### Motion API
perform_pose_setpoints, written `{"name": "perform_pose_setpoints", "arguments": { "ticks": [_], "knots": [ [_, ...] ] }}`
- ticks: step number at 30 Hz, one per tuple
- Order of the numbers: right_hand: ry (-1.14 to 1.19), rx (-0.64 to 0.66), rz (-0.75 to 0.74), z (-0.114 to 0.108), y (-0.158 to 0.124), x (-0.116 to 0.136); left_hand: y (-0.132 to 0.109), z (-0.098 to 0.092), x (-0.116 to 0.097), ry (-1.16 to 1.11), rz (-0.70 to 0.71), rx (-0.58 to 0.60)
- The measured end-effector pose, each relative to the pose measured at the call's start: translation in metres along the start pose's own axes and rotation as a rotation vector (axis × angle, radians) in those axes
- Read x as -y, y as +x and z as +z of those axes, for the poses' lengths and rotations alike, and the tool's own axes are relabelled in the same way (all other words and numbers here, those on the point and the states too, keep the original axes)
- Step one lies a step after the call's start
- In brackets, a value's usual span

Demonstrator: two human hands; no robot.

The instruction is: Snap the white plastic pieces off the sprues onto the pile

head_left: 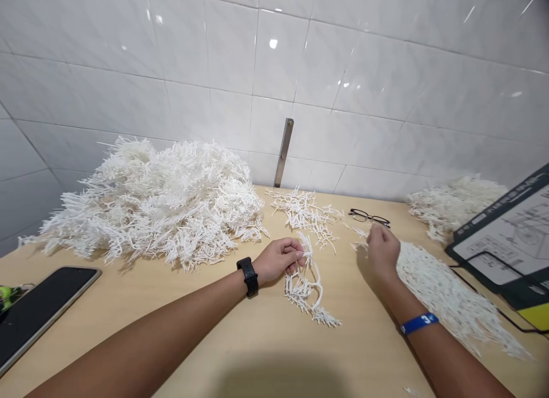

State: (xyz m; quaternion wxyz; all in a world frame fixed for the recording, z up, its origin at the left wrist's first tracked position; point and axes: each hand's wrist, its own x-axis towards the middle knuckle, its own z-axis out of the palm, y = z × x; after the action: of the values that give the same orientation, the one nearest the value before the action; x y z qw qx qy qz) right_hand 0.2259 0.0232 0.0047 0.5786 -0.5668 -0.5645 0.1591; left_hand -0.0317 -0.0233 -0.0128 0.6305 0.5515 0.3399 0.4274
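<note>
My left hand [286, 257], with a black watch at the wrist, is closed in a pinch on a white branched plastic sprig [316, 283]. The sprig's curved stems and fine twigs hang toward me over the table. Apart from it on the right, my right hand [383, 249] is closed, with its fingertips turned away from view. Thin white twigs [359, 233] show just beside that hand; whether it grips any is hidden. Past the right hand, a flat pile of white sprigs [450, 289] spreads over the table.
A tall heap of white sprigs [171, 203] fills the back left. Loose sprigs [304, 212] and eyeglasses [369, 217] lie toward the wall. Another heap [458, 201] and a dark printed box [506, 238] stand right. A phone [45, 306] lies on the left of the wooden table [180, 341].
</note>
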Motion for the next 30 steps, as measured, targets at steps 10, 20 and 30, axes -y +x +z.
{"name": "perform_pose_setpoints", "arguments": {
  "ticks": [10,20,30],
  "knots": [
    [-0.255,0.693,-0.715,0.038,-0.057,0.050,0.000,-0.005,-0.006,-0.141,-0.046,0.076],
    [-0.040,0.615,-0.477,0.042,-0.060,0.043,-0.004,0.004,-0.007,0.084,0.022,0.013],
    [0.324,0.784,-0.146,0.041,-0.060,0.047,-0.007,0.007,-0.007,0.290,-0.026,0.110]
  ]
}}
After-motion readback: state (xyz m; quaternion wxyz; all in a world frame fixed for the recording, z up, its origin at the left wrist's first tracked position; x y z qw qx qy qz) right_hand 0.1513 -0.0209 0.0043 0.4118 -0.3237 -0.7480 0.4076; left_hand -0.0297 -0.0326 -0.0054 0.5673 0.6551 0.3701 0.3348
